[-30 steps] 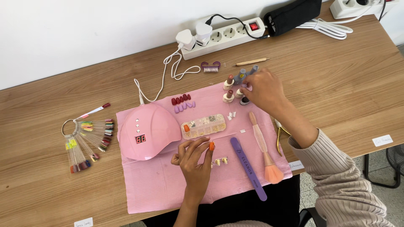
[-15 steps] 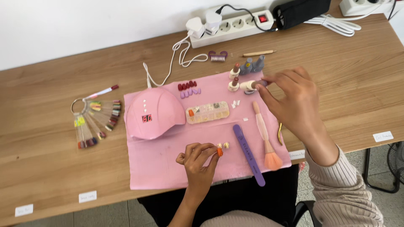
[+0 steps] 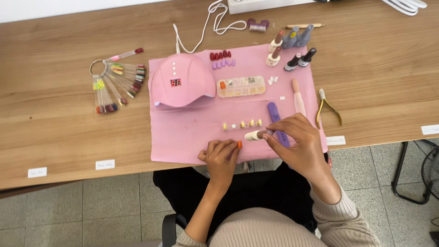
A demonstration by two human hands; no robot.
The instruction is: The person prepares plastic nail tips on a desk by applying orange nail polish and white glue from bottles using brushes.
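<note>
The right hand [image 3: 299,142] had its grip closed on a small cream polish bottle [image 3: 254,135], held sideways just above the pink mat [image 3: 183,132]. The bottle appeared light, rigid, smooth and breakable; grasping the body seemed safest. The left hand [image 3: 221,158] was curled, its contents indiscernible; the bottle's cap end was hidden by fingers.

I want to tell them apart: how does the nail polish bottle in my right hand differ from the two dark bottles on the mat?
The cream bottle lies sideways in the right hand; the two dark bottles stand at the pink mat's far edge, untouched. Its body is pale, theirs black. All are small capped polish bottles.
</note>
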